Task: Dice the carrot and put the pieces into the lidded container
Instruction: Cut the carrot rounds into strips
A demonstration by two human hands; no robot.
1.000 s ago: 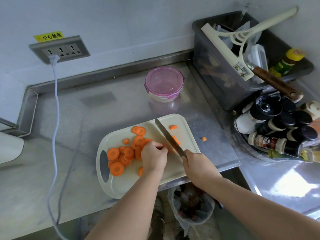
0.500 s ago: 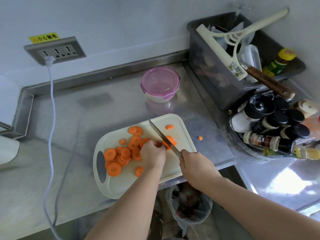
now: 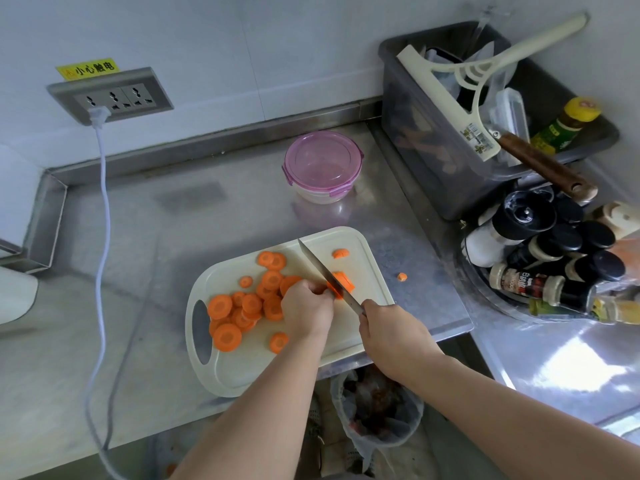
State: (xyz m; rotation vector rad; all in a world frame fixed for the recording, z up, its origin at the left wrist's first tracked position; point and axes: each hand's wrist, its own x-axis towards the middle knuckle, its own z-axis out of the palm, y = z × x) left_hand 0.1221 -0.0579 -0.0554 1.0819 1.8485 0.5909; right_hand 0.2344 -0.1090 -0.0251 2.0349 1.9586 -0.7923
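head view: two hands at work. left hand (image 3: 306, 308) curls its fingers onto one carrot chunk (image 3: 343, 284); right hand (image 3: 394, 336) grips the handle of one knife (image 3: 322, 268), blade resting on that chunk. one cream cutting board (image 3: 235, 372) carries a heap of carrot rounds (image 3: 242, 306), more than a dozen, overlapping, plus one small piece (image 3: 341, 253) near its far corner. one stray bit (image 3: 402, 277) lies on the steel tabletop (image 3: 173, 237). one pink-lidded container (image 3: 322, 166) stands closed beyond the board, well apart. a three-outlet wall socket (image 3: 110, 95) holds one plug.
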